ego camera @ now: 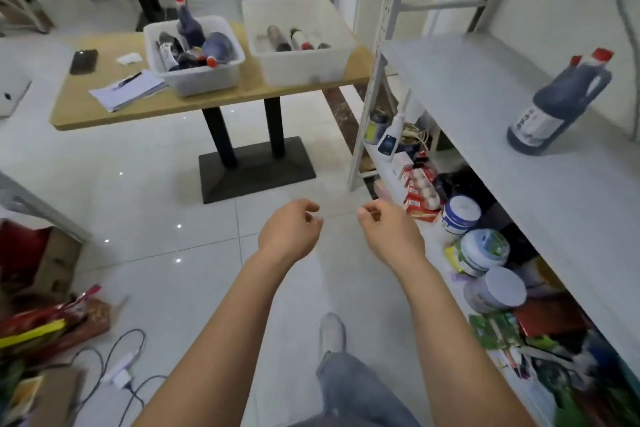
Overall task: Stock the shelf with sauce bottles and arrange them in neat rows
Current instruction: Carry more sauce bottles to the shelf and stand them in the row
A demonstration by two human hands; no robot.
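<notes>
Empty-handed, facing the bins for more stock

Left hand [289, 230] and right hand [389, 232] hang loosely curled, holding nothing; one dark red-capped plastic sauce jug [554, 107] stands near the grey metal shelf's [485, 107] back edge.

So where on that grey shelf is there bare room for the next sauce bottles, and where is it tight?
The grey shelf is nearly all bare: one dark sauce bottle stands near its back wall, with free board from it to the upright post and along the front edge. The lower shelf is crowded with tubs and boxes. Both hands, left hand and right hand, are empty.
</notes>
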